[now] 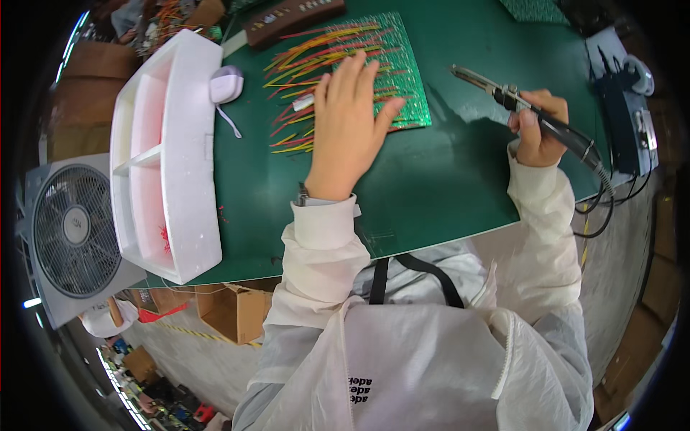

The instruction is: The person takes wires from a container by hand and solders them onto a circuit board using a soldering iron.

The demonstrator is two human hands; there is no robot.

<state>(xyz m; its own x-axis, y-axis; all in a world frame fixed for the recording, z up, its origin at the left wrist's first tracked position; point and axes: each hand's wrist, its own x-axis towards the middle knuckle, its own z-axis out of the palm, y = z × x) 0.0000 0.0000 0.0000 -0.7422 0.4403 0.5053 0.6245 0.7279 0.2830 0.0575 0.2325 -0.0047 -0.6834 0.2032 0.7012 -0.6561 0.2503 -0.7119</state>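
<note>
My left hand [352, 118] lies over a green circuit board [413, 86], its fingers stretched out and the thumb apart. Rows of red and yellow wires [302, 61] stick out from the board to the left, partly under that hand. A small white piece [303, 102] shows among the wires beside my fingers; its kind is unclear. On the right, my right hand [540, 129] is closed around a black-handled soldering iron [560, 129]. The iron's metal tip points up and left, apart from the board.
A white foam tray [194, 158] with compartments stands at the left, a lilac case [226, 85] against its side. A brown block [295, 20] lies behind the board. A blue-grey soldering station [622, 115] with cables sits at the right edge. Beyond the tray is a fan [75, 226].
</note>
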